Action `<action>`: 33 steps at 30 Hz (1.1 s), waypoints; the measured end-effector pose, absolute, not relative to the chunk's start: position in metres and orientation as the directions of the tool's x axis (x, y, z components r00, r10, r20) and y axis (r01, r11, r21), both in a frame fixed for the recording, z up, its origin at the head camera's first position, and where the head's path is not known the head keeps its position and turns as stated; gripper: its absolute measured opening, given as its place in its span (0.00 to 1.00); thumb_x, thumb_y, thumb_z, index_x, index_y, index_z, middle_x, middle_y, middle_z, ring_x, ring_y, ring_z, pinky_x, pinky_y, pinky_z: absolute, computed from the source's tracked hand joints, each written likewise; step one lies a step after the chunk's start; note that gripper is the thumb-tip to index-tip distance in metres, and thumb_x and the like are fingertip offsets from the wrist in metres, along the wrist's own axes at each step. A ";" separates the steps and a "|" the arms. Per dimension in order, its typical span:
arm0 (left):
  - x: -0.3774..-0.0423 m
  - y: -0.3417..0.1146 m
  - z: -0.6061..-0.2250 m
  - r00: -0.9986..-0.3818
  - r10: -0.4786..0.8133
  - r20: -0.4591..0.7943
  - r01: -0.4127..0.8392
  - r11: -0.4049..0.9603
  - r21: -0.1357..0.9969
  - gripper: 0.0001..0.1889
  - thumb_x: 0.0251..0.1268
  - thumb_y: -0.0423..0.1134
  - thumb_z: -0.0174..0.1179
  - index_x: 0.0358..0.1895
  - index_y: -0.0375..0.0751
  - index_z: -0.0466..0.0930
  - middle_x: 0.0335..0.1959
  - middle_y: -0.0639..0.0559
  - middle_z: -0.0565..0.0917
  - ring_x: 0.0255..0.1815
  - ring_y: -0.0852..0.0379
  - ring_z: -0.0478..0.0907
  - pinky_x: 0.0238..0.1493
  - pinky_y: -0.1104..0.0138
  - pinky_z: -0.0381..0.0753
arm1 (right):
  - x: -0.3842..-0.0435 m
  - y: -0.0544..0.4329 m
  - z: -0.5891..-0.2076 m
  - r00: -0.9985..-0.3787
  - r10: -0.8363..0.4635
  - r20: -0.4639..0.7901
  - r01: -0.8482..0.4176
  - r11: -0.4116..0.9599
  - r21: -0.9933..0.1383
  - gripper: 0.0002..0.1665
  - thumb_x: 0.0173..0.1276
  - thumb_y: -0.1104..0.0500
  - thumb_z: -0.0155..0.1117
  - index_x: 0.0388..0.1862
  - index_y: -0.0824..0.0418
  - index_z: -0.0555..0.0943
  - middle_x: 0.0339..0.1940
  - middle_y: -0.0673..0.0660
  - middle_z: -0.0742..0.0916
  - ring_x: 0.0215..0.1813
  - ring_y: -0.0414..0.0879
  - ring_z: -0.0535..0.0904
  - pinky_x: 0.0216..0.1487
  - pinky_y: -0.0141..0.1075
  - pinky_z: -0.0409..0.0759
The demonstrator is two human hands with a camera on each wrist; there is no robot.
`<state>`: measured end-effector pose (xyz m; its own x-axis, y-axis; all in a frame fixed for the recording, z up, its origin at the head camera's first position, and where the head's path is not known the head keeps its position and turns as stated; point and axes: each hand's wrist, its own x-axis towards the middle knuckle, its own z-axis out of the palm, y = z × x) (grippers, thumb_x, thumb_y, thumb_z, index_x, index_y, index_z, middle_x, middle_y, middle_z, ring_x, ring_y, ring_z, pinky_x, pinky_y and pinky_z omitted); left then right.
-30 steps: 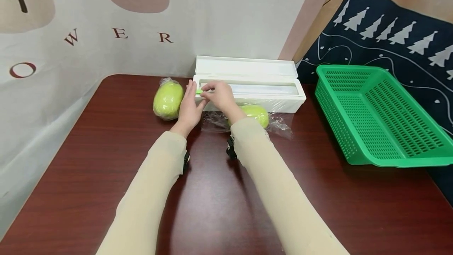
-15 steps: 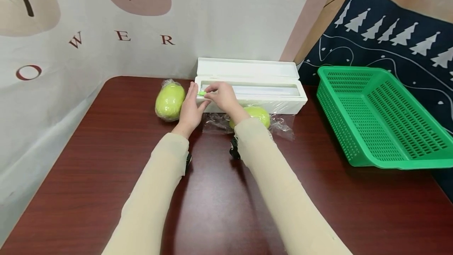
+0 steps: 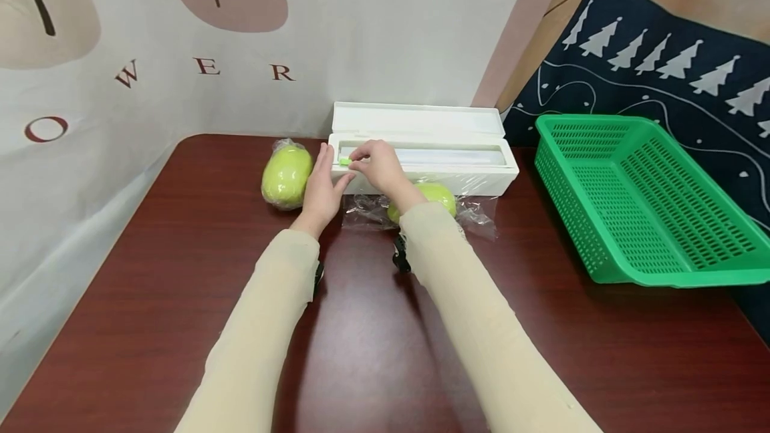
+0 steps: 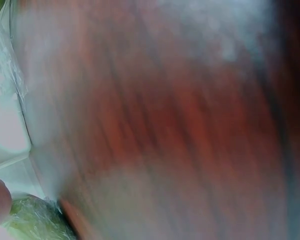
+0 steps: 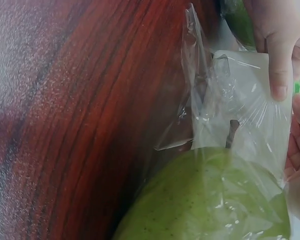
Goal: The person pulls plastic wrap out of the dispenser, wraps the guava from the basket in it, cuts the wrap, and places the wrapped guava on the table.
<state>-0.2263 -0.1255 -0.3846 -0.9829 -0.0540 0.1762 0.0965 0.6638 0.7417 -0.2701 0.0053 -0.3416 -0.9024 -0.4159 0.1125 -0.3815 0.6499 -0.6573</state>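
Note:
A white cling film dispenser box (image 3: pixel 421 120) stands at the back of the table, lid raised, its film roll (image 3: pixel 445 156) showing. My left hand (image 3: pixel 321 194) rests against the box's left end with straight fingers, its thumb on the front face. With thumb and fingertips, my right hand (image 3: pixel 382 169) pinches a small bright green slider (image 3: pixel 345 161) at the left of the box's front edge. Clear film (image 5: pixel 220 100) comes down the front over a green pear (image 5: pixel 190 195), partly hidden by my right wrist. Left of the box sits another pear (image 3: pixel 287 177), wrapped in film.
A green plastic basket (image 3: pixel 613 272) stands at the right of the dark red-brown table (image 3: pixel 355 353). Behind the box hangs a pale printed cloth (image 3: pixel 391 32). A dark cloth with white trees (image 3: pixel 650 79) hangs at the right.
The green slider and the right hand pinching it have shifted slightly right along the box edge. The left hand stays on the box's end. The head view has moved a little.

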 end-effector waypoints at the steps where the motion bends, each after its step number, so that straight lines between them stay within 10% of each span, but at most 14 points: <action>1: -0.226 -0.125 -0.385 -0.983 -0.051 0.179 0.101 0.662 0.743 0.37 0.68 0.43 0.53 0.73 0.33 0.45 0.76 0.40 0.44 0.76 0.46 0.45 0.74 0.57 0.50 | -0.270 0.006 -0.342 -0.904 -0.413 0.114 -0.380 0.651 -0.657 0.12 0.64 0.61 0.62 0.44 0.65 0.84 0.50 0.59 0.85 0.57 0.50 0.77 0.61 0.38 0.73; 33: -0.224 -0.125 -0.383 -0.988 -0.050 0.145 0.072 0.682 0.728 0.38 0.69 0.45 0.52 0.73 0.33 0.42 0.76 0.40 0.42 0.76 0.46 0.42 0.75 0.57 0.46 | -0.277 0.061 -0.338 -0.898 -0.428 0.104 -0.389 0.661 -0.641 0.13 0.62 0.61 0.64 0.43 0.67 0.84 0.46 0.62 0.85 0.52 0.52 0.78 0.60 0.39 0.72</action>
<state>-0.2244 -0.1248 -0.3828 -0.9882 -0.0499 0.1447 0.0721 0.6819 0.7279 -0.2772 0.0609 -0.3378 -0.8978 -0.4279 0.1038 -0.3893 0.6613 -0.6411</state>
